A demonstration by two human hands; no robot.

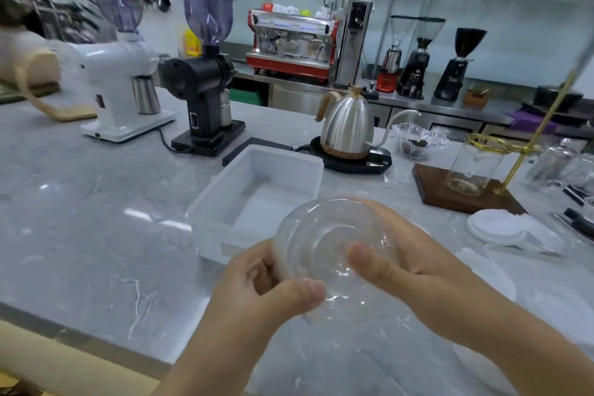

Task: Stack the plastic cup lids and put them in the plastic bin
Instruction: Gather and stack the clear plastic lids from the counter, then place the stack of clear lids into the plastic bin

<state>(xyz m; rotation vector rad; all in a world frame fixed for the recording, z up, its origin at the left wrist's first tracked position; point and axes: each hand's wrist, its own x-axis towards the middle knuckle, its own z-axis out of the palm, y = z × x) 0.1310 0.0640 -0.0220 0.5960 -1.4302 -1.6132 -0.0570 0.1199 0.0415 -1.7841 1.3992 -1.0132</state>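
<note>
I hold the clear dome lids in my 2 hands, left hand curled round the left rim, right hand round the right, just near the white plastic bin.

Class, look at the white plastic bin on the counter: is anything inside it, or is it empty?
Empty: the bin shows only its bare white floor.

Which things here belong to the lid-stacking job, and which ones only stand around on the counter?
Job: clear lids held by left hand and right hand; white plastic bin; more lids at right.

Not job: kettle, black grinder, white grinder, glass dripper stand.
</note>
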